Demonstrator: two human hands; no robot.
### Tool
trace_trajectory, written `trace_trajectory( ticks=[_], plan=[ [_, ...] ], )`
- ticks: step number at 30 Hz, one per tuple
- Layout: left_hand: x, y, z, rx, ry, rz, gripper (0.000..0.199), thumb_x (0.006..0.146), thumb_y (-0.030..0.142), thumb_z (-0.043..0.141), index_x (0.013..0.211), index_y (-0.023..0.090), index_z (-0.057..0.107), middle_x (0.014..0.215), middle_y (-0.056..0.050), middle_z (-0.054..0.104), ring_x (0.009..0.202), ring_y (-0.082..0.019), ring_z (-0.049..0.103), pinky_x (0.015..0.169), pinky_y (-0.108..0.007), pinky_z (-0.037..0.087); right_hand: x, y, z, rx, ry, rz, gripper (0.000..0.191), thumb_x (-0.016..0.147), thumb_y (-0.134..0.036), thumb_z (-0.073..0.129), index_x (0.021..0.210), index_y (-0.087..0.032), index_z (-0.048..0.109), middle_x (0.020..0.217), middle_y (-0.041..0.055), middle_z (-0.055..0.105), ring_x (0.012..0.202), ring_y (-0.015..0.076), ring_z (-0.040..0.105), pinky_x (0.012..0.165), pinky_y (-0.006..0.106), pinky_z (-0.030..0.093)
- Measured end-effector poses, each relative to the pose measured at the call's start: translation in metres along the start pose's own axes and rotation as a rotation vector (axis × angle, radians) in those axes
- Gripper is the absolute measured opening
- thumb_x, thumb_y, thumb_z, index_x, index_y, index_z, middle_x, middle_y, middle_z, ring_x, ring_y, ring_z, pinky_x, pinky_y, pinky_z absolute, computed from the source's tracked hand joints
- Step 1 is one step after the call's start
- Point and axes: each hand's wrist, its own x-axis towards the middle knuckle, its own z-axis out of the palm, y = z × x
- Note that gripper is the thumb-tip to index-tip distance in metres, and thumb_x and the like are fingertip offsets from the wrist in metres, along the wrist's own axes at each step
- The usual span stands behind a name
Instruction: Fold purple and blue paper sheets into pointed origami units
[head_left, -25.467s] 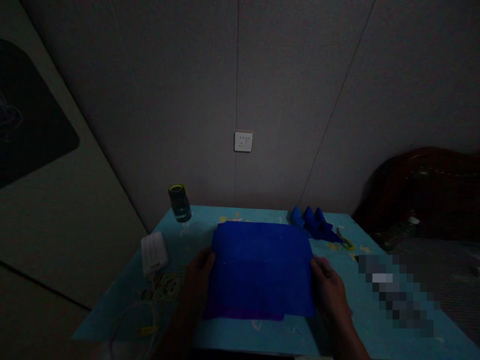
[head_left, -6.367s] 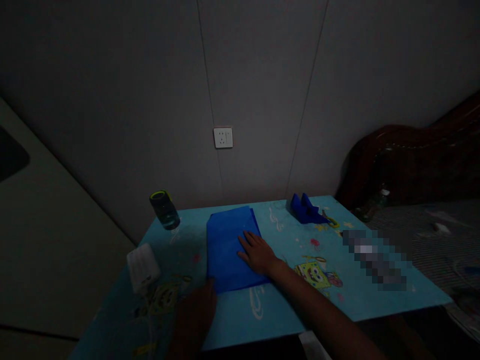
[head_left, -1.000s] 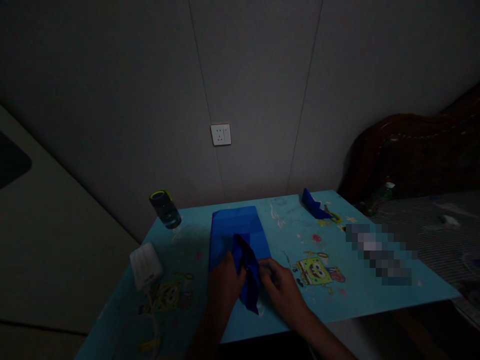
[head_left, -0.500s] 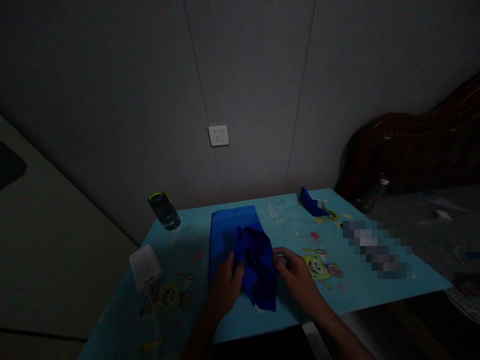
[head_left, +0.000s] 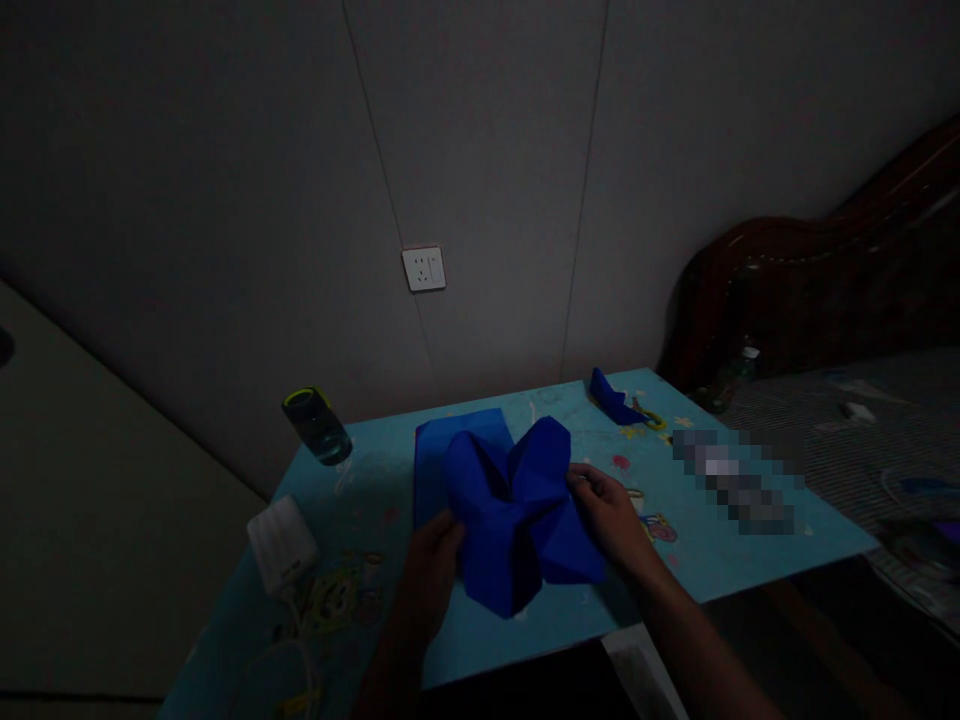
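A dark blue folded paper flower (head_left: pixel 517 515) with several broad, rounded petals is held up above the near middle of the table. My left hand (head_left: pixel 433 560) is closed on its left edge, with the thumb toward the paper. At the right edge, my right hand (head_left: pixel 606 505) pinches a petal between thumb and fingers. Beneath and behind the flower lies a stack of blue paper (head_left: pixel 472 428), partly covered by it.
On the light blue cartoon tabletop (head_left: pixel 382 620) stand a dark bottle (head_left: pixel 319 428) at the back left and a white power adapter (head_left: pixel 281 545) with a cable. A folded blue paper boat (head_left: pixel 611 398) and yellow-handled scissors (head_left: pixel 651 418) lie back right, near a blurred-out patch.
The crumpled-looking blue paper has spread into a wider flower shape with its petals showing. My hands have moved slightly further apart, and the camera view has shifted a little.
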Motion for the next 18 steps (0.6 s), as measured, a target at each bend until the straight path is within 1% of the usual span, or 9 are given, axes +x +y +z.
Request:
trace_trajectory(
  ticks=[1,3,7,10,12,14,16,18],
  plan=[
    [-0.001,0.002,0.000,0.006,-0.018,0.010,0.025,0.073,0.039,0.071,0.085,0.017,0.074,0.076,-0.006,0.073,0.076,-0.022,0.067,0.072,-0.032,0.055,0.001,0.002,0.000,0.008,-0.006,0.006,0.045,0.073,-0.051,0.071,0.102,-0.017,0.067,0.066,0.0001,0.068,0.051,0.0147,0.056,0.052,0.026,0.043],
    [-0.001,0.003,0.001,0.009,-0.002,0.034,0.028,0.074,0.041,0.072,0.088,0.017,0.074,0.083,-0.007,0.074,0.081,-0.023,0.068,0.076,-0.034,0.055,0.003,0.005,0.001,0.019,-0.006,0.006,0.046,0.074,-0.051,0.071,0.104,-0.017,0.067,0.067,0.0001,0.069,0.051,0.0145,0.056,0.053,0.026,0.044],
    [0.000,-0.008,0.001,0.003,0.104,0.054,0.035,0.073,0.045,0.072,0.096,0.019,0.073,0.100,-0.009,0.074,0.097,-0.026,0.068,0.086,-0.037,0.054,0.004,0.003,0.005,-0.004,-0.004,0.006,0.047,0.073,-0.052,0.071,0.103,-0.017,0.068,0.069,0.0016,0.071,0.054,0.0160,0.060,0.054,0.027,0.046],
    [0.001,-0.017,-0.005,0.012,0.199,0.048,0.042,0.075,0.049,0.070,0.106,0.020,0.070,0.109,-0.011,0.073,0.104,-0.029,0.067,0.088,-0.041,0.054,0.006,-0.001,0.006,-0.041,-0.009,-0.003,0.047,0.073,-0.053,0.071,0.102,-0.016,0.069,0.074,0.0035,0.073,0.058,0.0177,0.063,0.058,0.029,0.049],
    [0.001,-0.015,-0.014,0.034,0.264,0.060,0.045,0.077,0.049,0.068,0.111,0.021,0.068,0.113,-0.011,0.072,0.108,-0.030,0.065,0.088,-0.042,0.054,0.011,-0.002,0.001,-0.085,0.018,-0.030,0.047,0.073,-0.053,0.070,0.100,-0.015,0.070,0.077,0.0052,0.074,0.063,0.0194,0.065,0.061,0.030,0.050],
    [0.002,-0.009,-0.025,0.061,0.304,0.089,0.045,0.078,0.050,0.067,0.114,0.024,0.067,0.116,-0.010,0.071,0.111,-0.030,0.064,0.090,-0.042,0.054,0.018,-0.001,-0.010,-0.131,0.077,-0.063,0.047,0.073,-0.054,0.069,0.099,-0.015,0.070,0.081,0.0067,0.075,0.068,0.0210,0.067,0.064,0.031,0.051],
    [0.004,0.001,-0.034,0.088,0.318,0.106,0.042,0.078,0.049,0.068,0.112,0.025,0.068,0.117,-0.009,0.071,0.114,-0.030,0.062,0.094,-0.041,0.052,0.025,0.002,-0.022,-0.158,0.138,-0.084,0.048,0.073,-0.054,0.068,0.100,-0.015,0.071,0.084,0.0077,0.076,0.072,0.0224,0.068,0.067,0.032,0.052],
    [0.006,0.008,-0.038,0.129,0.323,0.107,0.039,0.079,0.048,0.067,0.109,0.023,0.070,0.117,-0.009,0.071,0.115,-0.030,0.061,0.097,-0.040,0.049,0.030,0.005,-0.032,-0.175,0.179,-0.089,0.049,0.073,-0.053,0.068,0.103,-0.014,0.070,0.087,0.0084,0.076,0.077,0.0240,0.068,0.070,0.034,0.052]
  ],
)
